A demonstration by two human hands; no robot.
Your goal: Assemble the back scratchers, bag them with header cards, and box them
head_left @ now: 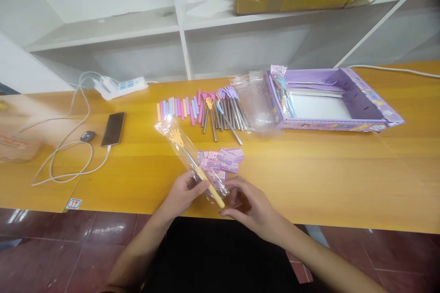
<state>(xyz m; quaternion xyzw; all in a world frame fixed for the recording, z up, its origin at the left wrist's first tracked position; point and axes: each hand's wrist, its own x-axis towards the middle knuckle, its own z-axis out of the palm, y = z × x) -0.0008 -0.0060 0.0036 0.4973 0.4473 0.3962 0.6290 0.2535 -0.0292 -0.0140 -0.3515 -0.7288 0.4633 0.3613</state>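
A yellow hand-shaped back scratcher (210,188) with a metal shaft lies slanted inside a clear plastic bag (188,152). My left hand (184,194) is closed around its handle through the bag, thumb on top. At the lower end, my right hand (252,208) is curved with thumb and forefinger apart, close to the bag's edge and the handle's tip. Whether its inner fingers touch the film is unclear. Just beyond lie small purple printed cards (223,160) in a loose pile. Farther back are several metal back scratchers (227,110) with coloured hand-shaped heads.
Coloured handle sleeves (178,107) lie in a row left of the scratchers. Clear bags (256,105) rest against a purple display box (343,123) holding bagged items. A phone (113,129), mouse (87,136) and power strip (120,87) with cables are at left. Shelving stands behind.
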